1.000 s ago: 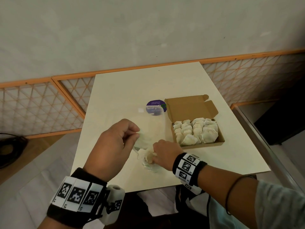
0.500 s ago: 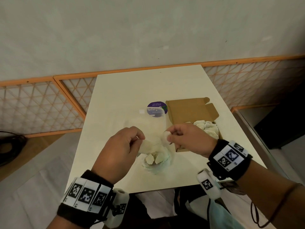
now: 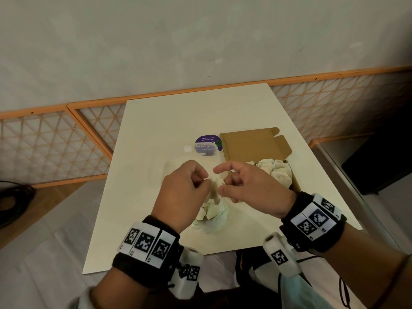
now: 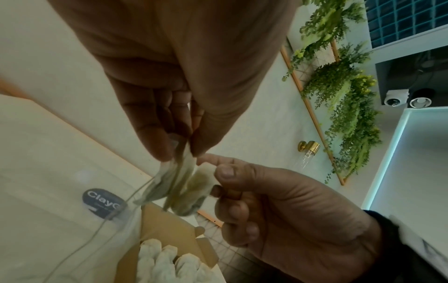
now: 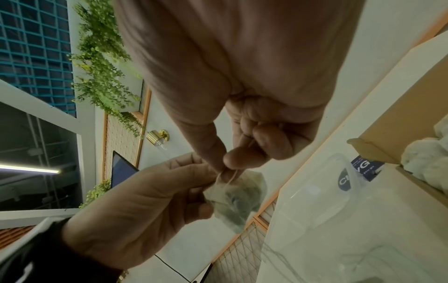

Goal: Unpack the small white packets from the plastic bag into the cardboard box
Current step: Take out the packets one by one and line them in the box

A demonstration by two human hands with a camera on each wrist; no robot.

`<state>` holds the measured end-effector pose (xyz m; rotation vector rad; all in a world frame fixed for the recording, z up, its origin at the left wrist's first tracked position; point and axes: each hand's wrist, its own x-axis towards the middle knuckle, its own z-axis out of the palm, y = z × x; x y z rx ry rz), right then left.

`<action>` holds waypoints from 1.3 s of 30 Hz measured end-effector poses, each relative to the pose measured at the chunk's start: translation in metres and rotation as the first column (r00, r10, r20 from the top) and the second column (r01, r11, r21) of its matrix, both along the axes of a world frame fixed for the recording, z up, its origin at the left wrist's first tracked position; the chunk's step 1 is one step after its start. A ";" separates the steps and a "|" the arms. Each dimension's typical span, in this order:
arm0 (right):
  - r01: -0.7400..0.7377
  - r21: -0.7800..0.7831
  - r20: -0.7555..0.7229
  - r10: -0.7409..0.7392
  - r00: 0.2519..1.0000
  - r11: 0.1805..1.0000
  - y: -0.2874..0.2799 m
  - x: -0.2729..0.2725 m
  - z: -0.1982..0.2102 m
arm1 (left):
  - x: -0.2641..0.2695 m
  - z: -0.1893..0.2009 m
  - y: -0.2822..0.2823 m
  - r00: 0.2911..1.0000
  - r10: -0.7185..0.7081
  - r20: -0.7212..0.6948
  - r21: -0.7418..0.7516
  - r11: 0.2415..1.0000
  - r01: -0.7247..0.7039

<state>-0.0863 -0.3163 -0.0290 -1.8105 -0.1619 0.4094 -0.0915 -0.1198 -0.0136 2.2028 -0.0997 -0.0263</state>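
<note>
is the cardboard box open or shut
Open. The box has its lid folded back flat on the table, and white packets show piled inside it.

Soft, even indoor light; wide-angle bending at edges; wrist views dim and slightly blurred.

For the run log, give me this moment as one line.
left hand: pinches packet | right hand: pinches same packet | plastic bag: some packets left | cardboard box: open, partly filled

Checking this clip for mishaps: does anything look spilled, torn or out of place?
Nothing stands out. Both hands pinch one packet above the plastic bag; other packets sit inside the open cardboard box; none lies loose on the table.
</note>
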 end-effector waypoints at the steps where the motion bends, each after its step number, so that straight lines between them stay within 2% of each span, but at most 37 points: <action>1: -0.001 0.005 0.001 0.001 1.000 1.000 0.001 0.000 0.000 | 0.001 -0.001 -0.001 1.000 0.002 -0.015 -0.022 1.000 -0.003; 7: 0.003 0.027 0.013 -0.003 1.000 1.000 0.006 -0.002 0.000 | 0.001 -0.003 -0.002 0.997 -0.007 -0.081 -0.185 0.983 -0.009; 11: 0.013 0.022 0.003 -0.013 1.000 1.000 0.005 0.000 -0.001 | -0.004 0.003 0.000 0.989 -0.102 -0.103 -0.255 0.964 0.073; 15: 0.026 0.054 -0.026 -0.024 0.999 0.998 0.005 0.002 0.000 | -0.008 0.002 0.004 0.981 -0.180 -0.078 -0.174 0.971 0.164; 21: 0.025 0.068 -0.045 -0.022 0.999 0.997 0.010 0.001 0.000 | -0.012 0.006 0.001 0.978 -0.204 -0.040 -0.055 0.978 0.202; 28: -0.003 0.117 -0.063 0.011 0.998 0.993 0.010 -0.001 0.001 | -0.012 0.005 0.000 0.971 -0.229 -0.073 -0.083 0.971 0.223; 31: -0.043 0.126 -0.077 0.053 0.996 0.991 0.007 -0.001 0.001 | -0.011 0.004 0.004 0.953 -0.283 -0.104 -0.107 0.956 0.272; 35: -0.136 0.070 -0.068 0.141 0.988 0.988 0.005 -0.002 -0.001 | -0.007 0.001 0.009 0.950 -0.294 -0.100 -0.018 0.956 0.294; 39: -0.185 -0.056 -0.014 0.184 0.983 0.981 0.005 -0.003 0.005 | -0.007 -0.002 0.010 0.955 -0.287 -0.074 0.064 0.954 0.292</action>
